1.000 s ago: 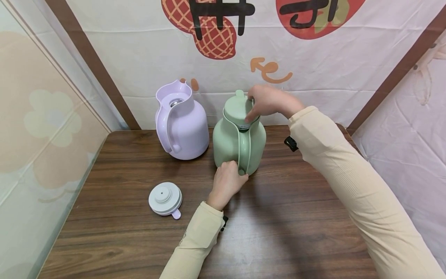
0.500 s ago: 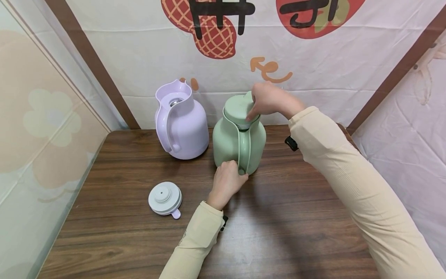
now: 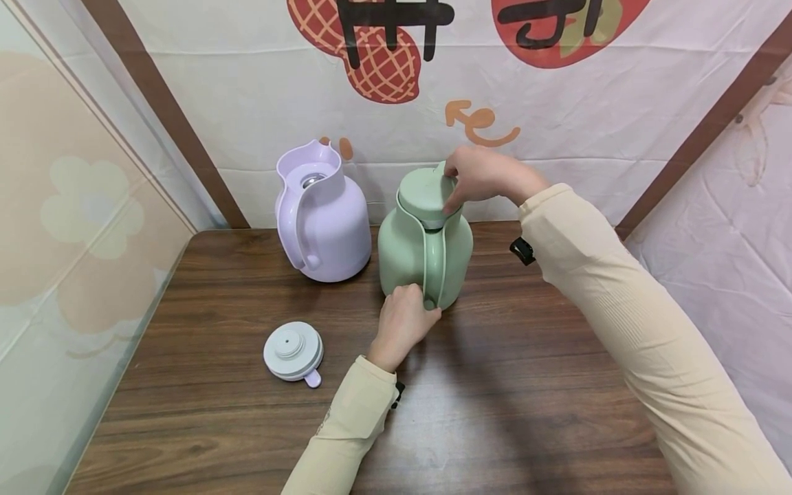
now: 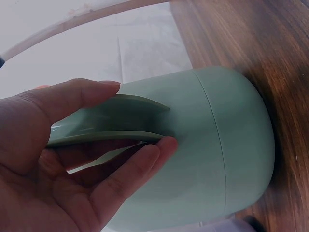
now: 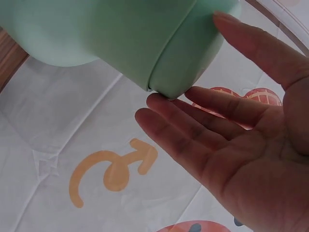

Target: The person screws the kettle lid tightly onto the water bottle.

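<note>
A pale green thermos jug stands upright at the back of the table, its handle facing me. My left hand holds the lower handle, thumb on one side and fingers round the other in the left wrist view. Seated in the jug's mouth is a round green lid. My right hand pinches this lid at its right side; the right wrist view has the thumb overlapping the lid's top and the fingertips at its rim. The lid's tab is partly hidden behind the right hand.
A lilac thermos jug without its lid stands to the left of the green one. Nearer me, a grey and lilac lid lies upside down on the wooden table. A printed cloth hangs behind the table.
The green lid has turned clockwise, its tab moving right toward the right hand. Most recently the right hand has shifted slightly right. The left hand stays on the handle.
</note>
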Demonstrator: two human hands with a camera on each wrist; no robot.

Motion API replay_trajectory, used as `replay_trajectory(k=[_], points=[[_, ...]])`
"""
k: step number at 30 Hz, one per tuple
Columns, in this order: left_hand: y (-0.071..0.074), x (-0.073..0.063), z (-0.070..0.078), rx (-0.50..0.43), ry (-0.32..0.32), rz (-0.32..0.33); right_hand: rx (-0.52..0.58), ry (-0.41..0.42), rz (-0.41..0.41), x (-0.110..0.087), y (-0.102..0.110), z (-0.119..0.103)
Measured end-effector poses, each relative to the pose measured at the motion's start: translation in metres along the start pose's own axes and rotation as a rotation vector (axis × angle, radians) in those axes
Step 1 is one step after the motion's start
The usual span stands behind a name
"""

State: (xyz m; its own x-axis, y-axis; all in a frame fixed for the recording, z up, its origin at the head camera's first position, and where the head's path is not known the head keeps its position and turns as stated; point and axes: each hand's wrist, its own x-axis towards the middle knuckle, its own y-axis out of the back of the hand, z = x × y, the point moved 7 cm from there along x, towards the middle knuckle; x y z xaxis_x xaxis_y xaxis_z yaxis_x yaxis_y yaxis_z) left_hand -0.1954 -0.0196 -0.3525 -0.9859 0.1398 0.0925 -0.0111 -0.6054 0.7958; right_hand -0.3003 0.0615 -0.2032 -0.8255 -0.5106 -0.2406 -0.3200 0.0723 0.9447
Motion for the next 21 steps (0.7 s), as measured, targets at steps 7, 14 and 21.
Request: replay_trajectory(k=[7,14,21], points=[[0.0006,-0.0001,0.0005,-0.005,-0.006,0.000,0.014,-0.041,0.000,-0.0015,0.0004,0.0016],[0.0009,0.0003,-0.0008,-0.001,-0.002,0.000,0.008,-0.063,0.012,-0.0026,0.0008,-0.0003],[0.0004,-0.0003,0.0007,-0.009,0.003,-0.006,0.029,-0.090,0.013,-0.0060,0.0028,0.0041]])
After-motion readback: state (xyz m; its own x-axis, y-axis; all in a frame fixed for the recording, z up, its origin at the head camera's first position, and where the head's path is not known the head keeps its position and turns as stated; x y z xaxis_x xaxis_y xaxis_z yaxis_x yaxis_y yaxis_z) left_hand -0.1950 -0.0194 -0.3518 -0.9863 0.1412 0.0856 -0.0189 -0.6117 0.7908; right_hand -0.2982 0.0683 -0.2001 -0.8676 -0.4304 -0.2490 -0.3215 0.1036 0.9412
